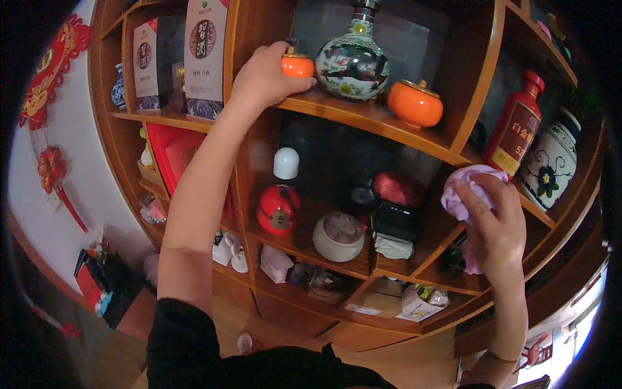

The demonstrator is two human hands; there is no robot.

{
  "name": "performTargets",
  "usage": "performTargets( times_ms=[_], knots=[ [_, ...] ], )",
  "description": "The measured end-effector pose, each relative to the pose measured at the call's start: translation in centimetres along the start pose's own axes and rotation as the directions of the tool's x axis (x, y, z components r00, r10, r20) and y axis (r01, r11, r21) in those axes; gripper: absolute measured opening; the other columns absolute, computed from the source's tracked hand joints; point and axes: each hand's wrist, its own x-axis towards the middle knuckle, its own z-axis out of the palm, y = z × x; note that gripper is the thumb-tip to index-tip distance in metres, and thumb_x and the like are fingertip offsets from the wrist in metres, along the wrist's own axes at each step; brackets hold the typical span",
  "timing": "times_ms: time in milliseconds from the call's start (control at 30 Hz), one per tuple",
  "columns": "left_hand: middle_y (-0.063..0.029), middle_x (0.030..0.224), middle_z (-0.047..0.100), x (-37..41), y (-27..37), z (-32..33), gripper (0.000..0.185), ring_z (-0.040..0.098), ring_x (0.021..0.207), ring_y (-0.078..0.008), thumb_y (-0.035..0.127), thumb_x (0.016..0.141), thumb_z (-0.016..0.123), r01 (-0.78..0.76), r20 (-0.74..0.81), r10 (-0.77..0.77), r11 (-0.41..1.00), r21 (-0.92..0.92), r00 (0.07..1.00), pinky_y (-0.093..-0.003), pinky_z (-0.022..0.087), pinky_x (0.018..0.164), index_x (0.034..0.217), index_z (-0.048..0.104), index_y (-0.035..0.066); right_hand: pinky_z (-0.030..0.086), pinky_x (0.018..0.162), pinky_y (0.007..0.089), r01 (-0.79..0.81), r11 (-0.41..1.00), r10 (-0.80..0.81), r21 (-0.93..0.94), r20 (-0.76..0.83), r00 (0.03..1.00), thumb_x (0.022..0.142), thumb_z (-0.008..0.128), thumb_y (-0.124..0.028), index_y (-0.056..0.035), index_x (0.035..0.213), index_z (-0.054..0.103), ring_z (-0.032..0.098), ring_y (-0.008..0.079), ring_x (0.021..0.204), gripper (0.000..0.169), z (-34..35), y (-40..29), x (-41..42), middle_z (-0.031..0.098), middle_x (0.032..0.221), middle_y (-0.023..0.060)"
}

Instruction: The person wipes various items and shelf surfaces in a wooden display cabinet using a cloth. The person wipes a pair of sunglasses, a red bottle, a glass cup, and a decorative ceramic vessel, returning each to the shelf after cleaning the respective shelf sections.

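Note:
My left hand [267,75] is around a small orange lidded jar [298,66] at the left end of a wooden shelf [350,114]. Its fingertips are hidden behind the jar. Beside that jar stands a round-bodied patterned porcelain bottle [353,65], and a second orange jar [415,103] with a gold-coloured lid sits farther right. My right hand [500,223] grips a bunched lilac cloth [469,192] in front of the shelf's right divider. Just behind the cloth is a red bottle [517,121] bearing writing.
A white floral vase [554,158] stands at the far right. Below are a red round container [279,209], a pale pot [339,237] and a black box [396,221]. Tall boxed bottles [206,58] fill the left compartment. Red knotted ornaments [53,167] hang on the wall.

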Motion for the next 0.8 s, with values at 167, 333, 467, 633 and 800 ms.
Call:
performTargets(
  times_ms=[167, 333, 467, 633, 800],
  knots=[
    [-0.0184, 0.116, 0.063, -1.5, 0.3, -1.5, 0.072, 0.061, 0.107, -0.0342, 0.043, 0.068, 0.083, -0.175, -0.278, 0.152, 0.983, -0.059, 0.948, -0.0408, 0.048, 0.094, 0.123, 0.058, 0.004, 0.052, 0.075, 0.0376, -0.051, 0.996, 0.045, -0.072, -0.077, 0.996, 0.061, 0.073, -0.001, -0.0179, 0.114, 0.069, 0.060, 0.0309, 0.091, 0.055, 0.2, -3.0, 1.3, 0.062, 0.108, 0.0101],
    [-0.0145, 0.117, 0.064, -1.3, 1.6, -5.3, 0.070, 0.061, 0.112, -0.0267, 0.043, 0.069, 0.083, -0.327, -0.390, 0.211, 0.908, -0.261, 0.896, -0.0373, 0.049, 0.093, 0.123, 0.059, 0.007, 0.053, 0.072, 0.0361, -0.058, 0.989, 0.051, -0.135, -0.060, 0.997, 0.061, 0.072, -0.006, -0.0173, 0.112, 0.071, 0.061, 0.0292, 0.089, 0.052, -0.1, -6.4, 2.7, 0.062, 0.107, 0.0091],
    [-0.0121, 0.115, 0.062, -3.5, 7.2, -8.1, 0.066, 0.062, 0.100, -0.0221, 0.031, 0.072, 0.084, -0.099, -0.272, -0.036, 0.878, -0.467, 0.962, -0.0355, 0.052, 0.087, 0.125, 0.054, 0.005, 0.053, 0.071, 0.0353, -0.027, 0.979, 0.025, -0.200, -0.012, 1.000, 0.061, 0.073, -0.008, -0.0177, 0.113, 0.071, 0.061, 0.0286, 0.088, 0.053, -0.6, -8.4, 2.4, 0.062, 0.107, 0.0081],
    [-0.0152, 0.121, 0.057, -5.3, 1.6, -8.2, 0.068, 0.061, 0.105, -0.0259, 0.030, 0.076, 0.080, -0.139, 0.038, 0.400, 0.404, -0.904, 0.916, -0.0402, 0.051, 0.091, 0.132, 0.048, 0.008, 0.052, 0.074, 0.0386, -0.028, 0.999, 0.032, -0.032, 0.133, 0.991, 0.061, 0.078, -0.008, -0.0098, 0.113, 0.069, 0.061, 0.0317, 0.091, 0.053, 0.1, -11.0, 0.8, 0.063, 0.106, 0.0139],
    [-0.0158, 0.130, 0.057, -12.7, -0.8, -7.7, 0.082, 0.058, 0.117, -0.0259, 0.034, 0.062, 0.087, -0.086, 0.045, 0.418, 0.290, -0.953, 0.908, -0.0378, 0.048, 0.097, 0.130, 0.053, 0.003, 0.053, 0.074, 0.0385, -0.052, 0.997, 0.043, 0.050, 0.166, 0.985, 0.064, 0.071, -0.009, -0.0142, 0.112, 0.072, 0.061, 0.0311, 0.091, 0.049, 0.4, -12.3, -0.2, 0.063, 0.109, 0.0106]
  ],
)
